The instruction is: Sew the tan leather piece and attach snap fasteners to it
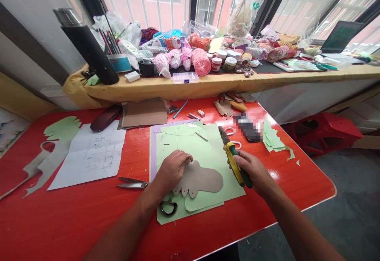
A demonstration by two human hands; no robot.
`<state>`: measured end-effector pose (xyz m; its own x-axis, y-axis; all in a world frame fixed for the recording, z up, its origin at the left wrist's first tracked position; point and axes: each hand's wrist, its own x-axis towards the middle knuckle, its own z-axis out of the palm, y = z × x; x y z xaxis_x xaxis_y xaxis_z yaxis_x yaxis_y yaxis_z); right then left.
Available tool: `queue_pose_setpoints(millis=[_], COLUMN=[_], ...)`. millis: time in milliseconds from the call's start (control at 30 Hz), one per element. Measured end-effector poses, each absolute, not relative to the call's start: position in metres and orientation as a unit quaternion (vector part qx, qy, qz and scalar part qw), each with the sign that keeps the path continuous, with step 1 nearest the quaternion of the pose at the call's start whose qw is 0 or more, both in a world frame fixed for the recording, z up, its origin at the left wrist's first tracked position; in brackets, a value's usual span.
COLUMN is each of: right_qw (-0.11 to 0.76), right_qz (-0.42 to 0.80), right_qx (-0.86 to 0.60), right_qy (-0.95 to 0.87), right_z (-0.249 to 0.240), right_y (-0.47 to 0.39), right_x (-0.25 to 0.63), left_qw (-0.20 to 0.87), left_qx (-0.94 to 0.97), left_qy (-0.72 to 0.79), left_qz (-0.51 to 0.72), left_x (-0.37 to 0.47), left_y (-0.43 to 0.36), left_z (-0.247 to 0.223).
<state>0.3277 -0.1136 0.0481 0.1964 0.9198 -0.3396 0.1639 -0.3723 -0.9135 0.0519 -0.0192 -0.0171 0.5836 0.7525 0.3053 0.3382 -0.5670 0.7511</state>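
My right hand (249, 170) is wrapped round a pair of pliers (230, 154) with yellow and green handles. The jaws point up and away from me, above the green sheets. My left hand (173, 168) is closed in a pinch over the upper left of a grey-brown cut-out piece (206, 180). A dark speck shows at its fingertips, too small to name. Rounded lobes with small holes line the cut-out's lower left edge. Light green paper sheets (234, 188) lie under it. Scissors (136, 184) rest partly hidden beneath my left forearm.
On the red table (74, 221) are a printed sheet (89, 158), a dark glasses case (106, 118), brown boards (145, 112), a phone (252, 130) and green scraps (271, 138). The ledge behind holds a black thermos (92, 51), paint jars (229, 64) and pink figures. A red stool (323, 132) stands right.
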Motion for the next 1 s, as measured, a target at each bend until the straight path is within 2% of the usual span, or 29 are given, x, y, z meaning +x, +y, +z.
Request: queue_pose_setpoints(millis=[133, 200, 400, 633, 700, 800, 900, 1000], right_qw=[0.515, 0.537, 0.439, 0.457, 0.438, 0.395, 0.330, 0.255], right_qz=[0.555, 0.574, 0.648, 0.656, 0.616, 0.488, 0.358, 0.285], right_qx=[-0.556, -0.538, -0.550, -0.519, -0.548, -0.612, -0.633, -0.638], right_qy=[-0.343, -0.306, -0.293, -0.303, -0.357, -0.481, -0.602, -0.668], right_z=[0.056, 0.050, 0.029, 0.043, 0.047, 0.055, 0.061, 0.058], right_y=[-0.135, -0.143, -0.155, -0.154, -0.152, -0.149, -0.143, -0.137], right_x=[0.319, 0.312, 0.290, 0.275, 0.275, 0.273, 0.266, 0.257], left_qw=[0.329, 0.333, 0.329, 0.302, 0.299, 0.297, 0.289, 0.289], left_qx=[0.826, 0.826, 0.828, 0.842, 0.843, 0.845, 0.850, 0.848], left_qy=[0.332, 0.331, 0.329, 0.320, 0.321, 0.321, 0.322, 0.323], left_qz=[0.314, 0.313, 0.313, 0.314, 0.312, 0.306, 0.300, 0.305], left_x=[0.052, 0.052, 0.053, 0.054, 0.054, 0.054, 0.055, 0.055], left_y=[-0.019, -0.019, -0.020, -0.020, -0.020, -0.021, -0.021, -0.022], left_z=[-0.018, -0.018, -0.018, -0.018, -0.017, -0.015, -0.013, -0.014])
